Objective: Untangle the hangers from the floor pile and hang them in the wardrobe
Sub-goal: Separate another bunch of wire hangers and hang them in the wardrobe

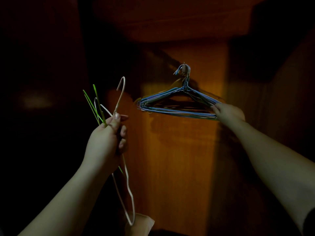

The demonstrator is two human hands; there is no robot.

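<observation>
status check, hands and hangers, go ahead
Left hand grips loose white and green hangers. Right hand holds the right end of the blue hanger bunch, hung on the wardrobe hook. Nothing in the way.

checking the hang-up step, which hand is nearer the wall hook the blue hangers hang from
Right. The right hand grips the hung blue hangers at their right end, below and right of the hook. The left hand is farther, low left, holding pink and green hangers.
</observation>
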